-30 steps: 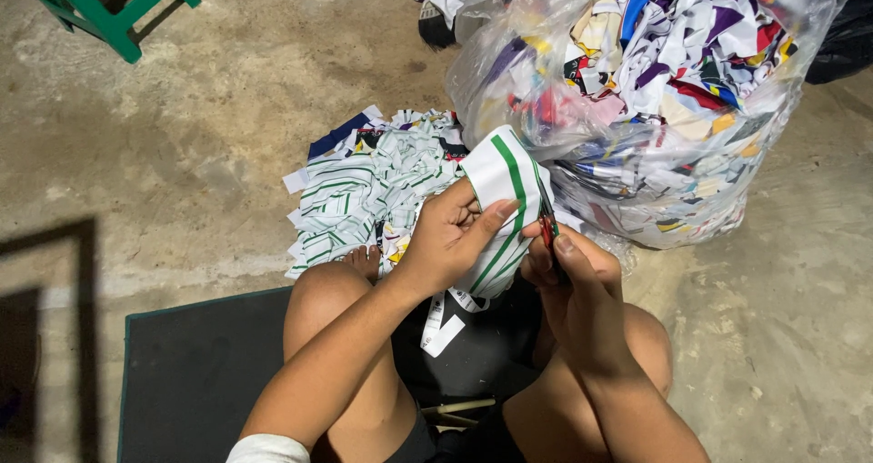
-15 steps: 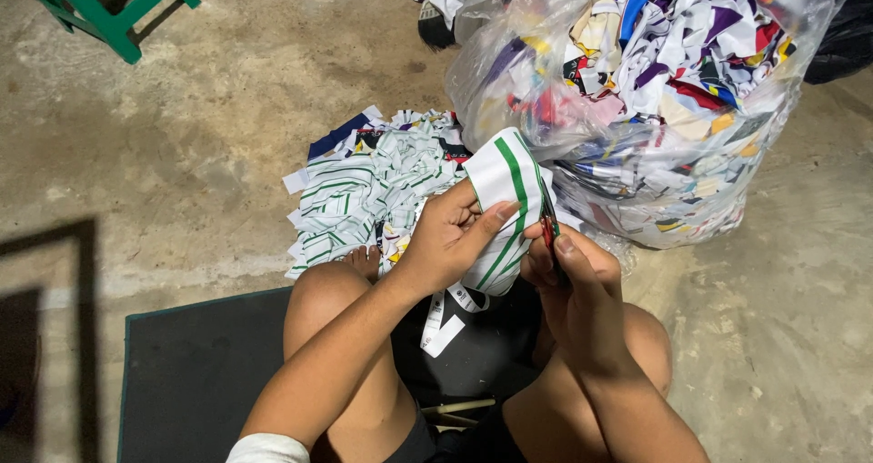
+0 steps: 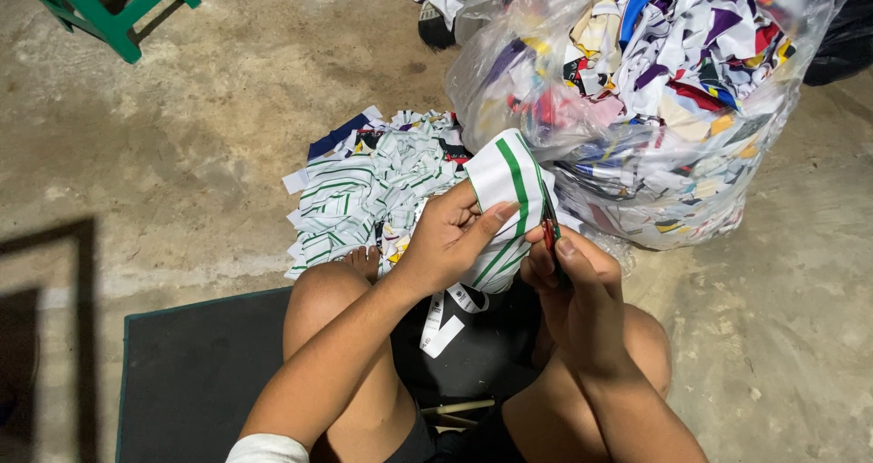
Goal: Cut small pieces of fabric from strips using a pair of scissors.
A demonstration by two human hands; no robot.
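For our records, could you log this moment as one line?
left hand: holds striped cloth piece | right hand: red-handled cutter at cloth edge

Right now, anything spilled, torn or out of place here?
Nothing stands out. The left hand holds a white, green-striped fabric strip, and the right hand holds a small red-handled cutter against it. Matching scraps lie piled on the concrete floor.

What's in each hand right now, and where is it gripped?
The left hand pinches a white, green-striped fabric piece at its lower edge. The right hand grips a small red-handled tool, probably snips, by its handle.
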